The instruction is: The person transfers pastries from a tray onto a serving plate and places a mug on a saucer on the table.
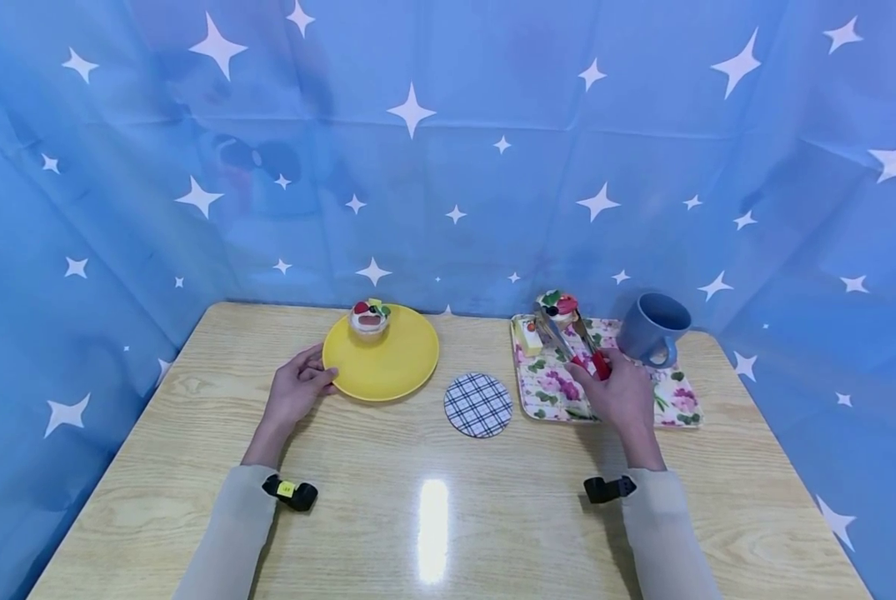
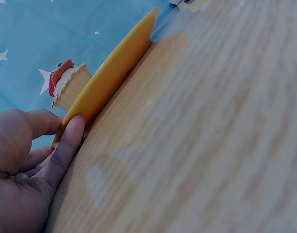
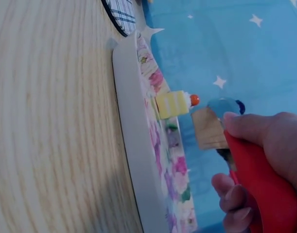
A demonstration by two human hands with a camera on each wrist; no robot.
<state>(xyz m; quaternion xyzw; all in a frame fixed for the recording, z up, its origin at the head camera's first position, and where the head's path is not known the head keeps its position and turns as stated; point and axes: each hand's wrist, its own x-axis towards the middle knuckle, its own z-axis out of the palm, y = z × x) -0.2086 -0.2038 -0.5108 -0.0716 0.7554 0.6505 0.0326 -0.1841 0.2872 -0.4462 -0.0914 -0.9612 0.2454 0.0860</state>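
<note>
My left hand (image 1: 297, 387) pinches the near-left rim of a round yellow plate (image 1: 380, 367), thumb on one side and fingers on the other. On that plate sits a fruit-topped cupcake (image 1: 369, 327) in a pale cup. In my right hand (image 1: 622, 396) is a pair of tongs with red handles (image 3: 265, 179). The tongs' tips straddle a second cupcake (image 1: 556, 305) with pink and green topping, above the back of a floral tray (image 1: 560, 392). In the right wrist view its pale cup (image 3: 206, 132) shows off the tray's surface. A small yellow cake slice (image 1: 528, 337) stands on the tray.
A blue-grey mug (image 1: 653, 325) stands on the tray's back right, close beside my right hand. Between plate and tray lies a round checked coaster (image 1: 478, 406). The wooden table (image 1: 342, 525) ends at a blue star-patterned curtain (image 1: 455, 167).
</note>
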